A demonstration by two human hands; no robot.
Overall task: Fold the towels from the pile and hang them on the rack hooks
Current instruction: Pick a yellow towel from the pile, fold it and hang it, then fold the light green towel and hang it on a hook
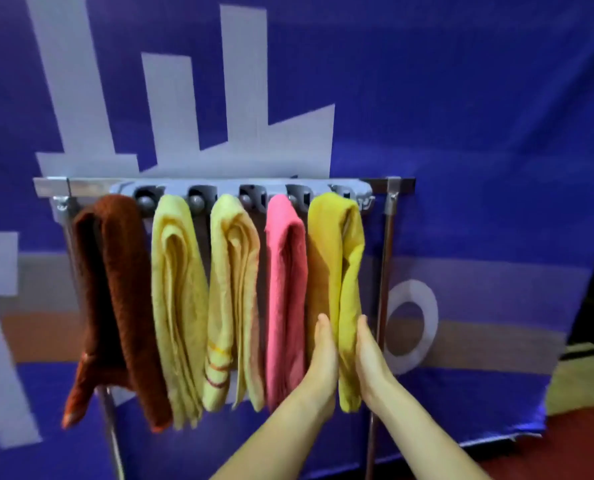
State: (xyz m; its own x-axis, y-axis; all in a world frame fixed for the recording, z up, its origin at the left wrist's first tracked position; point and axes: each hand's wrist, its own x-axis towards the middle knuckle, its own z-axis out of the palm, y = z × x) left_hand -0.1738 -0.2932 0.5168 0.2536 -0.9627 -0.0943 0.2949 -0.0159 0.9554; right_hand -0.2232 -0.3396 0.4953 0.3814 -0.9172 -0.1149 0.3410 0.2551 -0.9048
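Your mustard-yellow folded terry towel [333,258] hangs from the rightmost hook of the grey plastic hook rail [243,189], just beside a pink folded towel [286,271]. It looks soft, light and limp and would likely slump if tugged. Your left hand [323,355] and right hand [370,355] press flat-fingered against its two sides, low down.
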